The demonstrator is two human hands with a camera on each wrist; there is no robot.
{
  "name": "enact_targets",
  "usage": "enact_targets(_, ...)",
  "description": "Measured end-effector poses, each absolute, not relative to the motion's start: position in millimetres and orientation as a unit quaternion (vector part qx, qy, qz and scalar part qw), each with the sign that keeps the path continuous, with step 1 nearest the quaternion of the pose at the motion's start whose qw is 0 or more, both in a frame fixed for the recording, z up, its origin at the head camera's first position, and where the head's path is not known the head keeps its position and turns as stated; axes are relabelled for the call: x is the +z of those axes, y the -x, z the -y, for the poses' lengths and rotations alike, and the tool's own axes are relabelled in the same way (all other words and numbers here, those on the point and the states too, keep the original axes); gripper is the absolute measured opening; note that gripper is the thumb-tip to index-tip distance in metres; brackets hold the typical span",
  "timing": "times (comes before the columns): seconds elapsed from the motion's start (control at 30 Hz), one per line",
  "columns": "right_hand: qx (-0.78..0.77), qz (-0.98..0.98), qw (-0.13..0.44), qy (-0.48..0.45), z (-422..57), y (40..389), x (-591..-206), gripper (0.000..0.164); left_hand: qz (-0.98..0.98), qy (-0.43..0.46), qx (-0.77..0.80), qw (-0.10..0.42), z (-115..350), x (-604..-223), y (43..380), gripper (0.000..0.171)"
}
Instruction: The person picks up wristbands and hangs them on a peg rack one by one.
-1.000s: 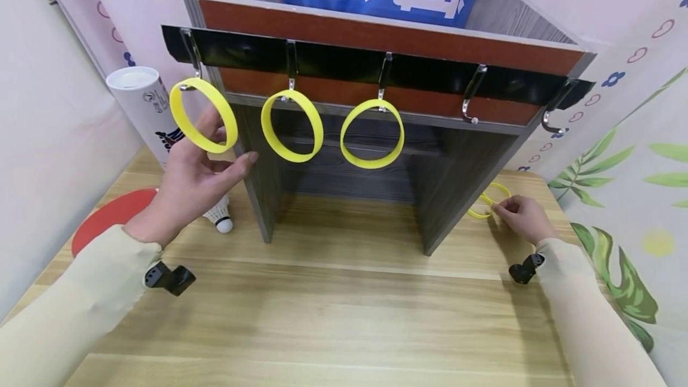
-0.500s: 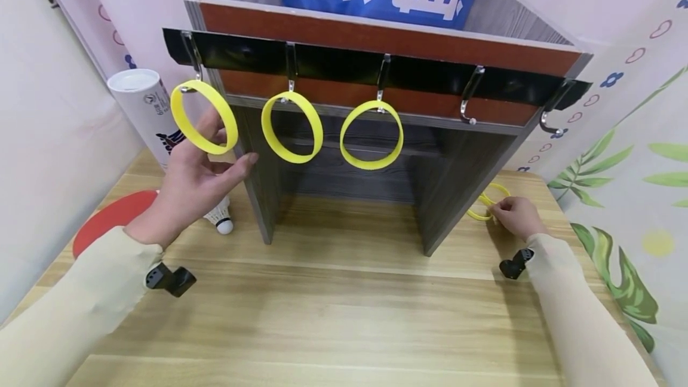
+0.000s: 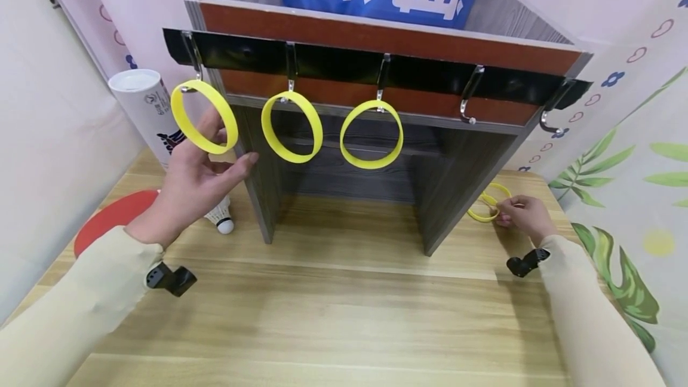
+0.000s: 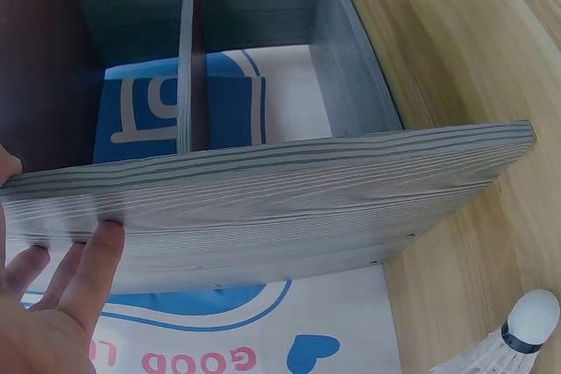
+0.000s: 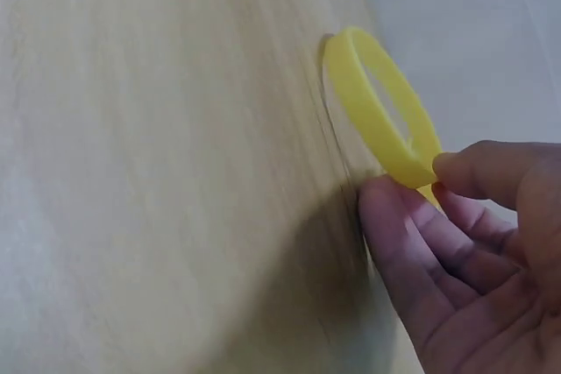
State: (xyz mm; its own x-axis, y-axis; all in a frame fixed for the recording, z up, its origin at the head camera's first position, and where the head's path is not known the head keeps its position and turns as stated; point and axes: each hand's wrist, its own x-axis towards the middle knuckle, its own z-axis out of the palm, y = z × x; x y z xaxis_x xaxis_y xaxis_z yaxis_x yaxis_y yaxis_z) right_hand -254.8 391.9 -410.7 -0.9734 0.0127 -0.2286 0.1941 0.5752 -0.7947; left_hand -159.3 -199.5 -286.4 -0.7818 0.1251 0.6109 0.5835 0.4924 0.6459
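My left hand holds the left side panel of a grey wooden shelf, thumb at its front edge and fingers against its outer face. My right hand pinches a yellow ring between thumb and fingers at the table's right side. Another yellow ring shows just behind it. From the black hook rail across the shelf's front hang a left yellow ring, a second yellow ring and a third yellow ring. Two hooks on the right, the fourth hook and end hook, carry nothing.
A white shuttlecock tube stands left of the shelf. A red paddle and a shuttlecock lie on the wooden table near my left forearm. Printed curtains enclose the table.
My right hand shifts slightly at the table's right side, and the ring in its fingers now appears lifted and turned. The left hand and the hanging rings stay as they were.
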Motion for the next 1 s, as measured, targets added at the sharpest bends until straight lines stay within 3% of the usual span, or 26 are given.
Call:
enact_targets(0.23, -0.61, -0.773, 0.155, -0.076, -401, 251, -414, 0.011, 0.829, 0.217, -0.45, 0.252, 199, -287, 160, 0.061)
enact_targets(0.53, -0.688, -0.699, 0.178, -0.076, -404, 246, -412, 0.019, 0.84, 0.2, -0.438, 0.249, 199, -286, 159, 0.057)
enact_targets(1.0, -0.82, -0.561, 0.101, 0.057, -412, 230, -396, 0.032, 0.835, 0.21, -0.439, 0.258, 200, -287, 160, 0.062)
